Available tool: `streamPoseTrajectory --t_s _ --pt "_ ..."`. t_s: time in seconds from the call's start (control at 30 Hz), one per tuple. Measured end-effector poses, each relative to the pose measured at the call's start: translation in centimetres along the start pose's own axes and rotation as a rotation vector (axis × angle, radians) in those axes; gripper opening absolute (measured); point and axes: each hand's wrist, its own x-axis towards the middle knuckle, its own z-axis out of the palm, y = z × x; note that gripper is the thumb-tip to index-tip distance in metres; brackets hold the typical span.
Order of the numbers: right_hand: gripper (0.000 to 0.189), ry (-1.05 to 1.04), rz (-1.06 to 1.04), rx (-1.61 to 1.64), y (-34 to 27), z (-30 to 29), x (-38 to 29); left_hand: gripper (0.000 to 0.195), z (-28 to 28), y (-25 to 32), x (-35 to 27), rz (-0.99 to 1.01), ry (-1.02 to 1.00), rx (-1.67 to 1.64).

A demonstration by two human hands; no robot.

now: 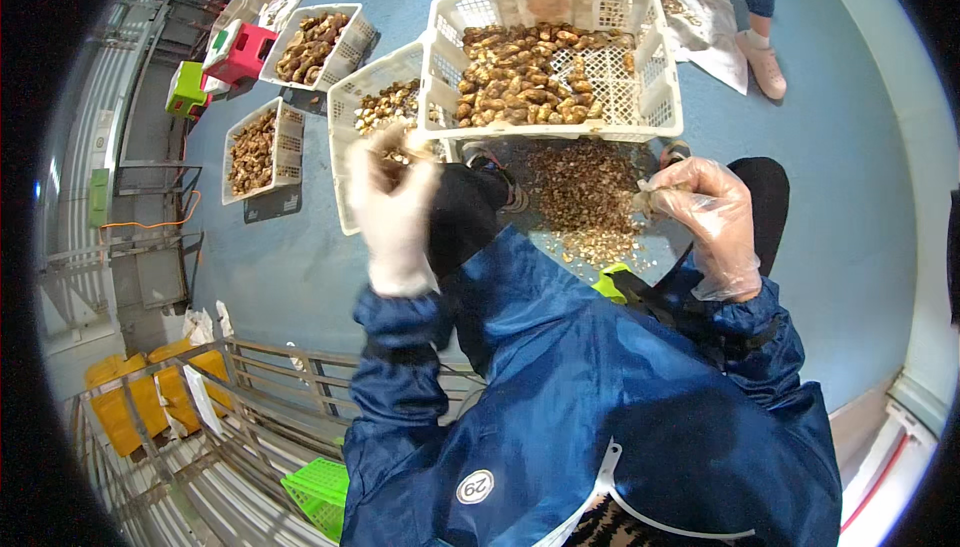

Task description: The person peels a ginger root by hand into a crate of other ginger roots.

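Note:
A white plastic crate (551, 127) holding many brown, knobbly root-like pieces stands before me, tilted slightly and overlapping a lower white crate (341, 108) with paler pieces. My left hand (394, 209), in a white glove, is blurred over the lower crate's near side; whether it holds something cannot be told. My right hand (705, 209), in a clear plastic glove, pinches a small pale object (646, 200) between thumb and fingers, right of the scraps. A heap of brown peelings and pale bits (589, 194) lies on the floor between my feet.
Two more white crates of brown pieces (311, 48) (255, 149) stand at the left, near pink and green stools (238, 52). Another person's leg and pink shoe (763, 67) are at the upper right beside a white sheet (701, 22). Metal railings (300, 367) run at the lower left.

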Motion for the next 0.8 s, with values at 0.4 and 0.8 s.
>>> streamPoseTrajectory --t_s 0.4,0.8 --pt "0.010 -0.374 -0.591 -0.260 0.7 5.0 -0.1 0.039 6.0 0.1 -3.7 -0.506 -0.073 -0.846" --pt "0.004 -0.125 -0.345 0.078 0.4 2.5 -0.4 0.042 6.5 3.5 -6.8 -0.635 -0.582 -0.928"
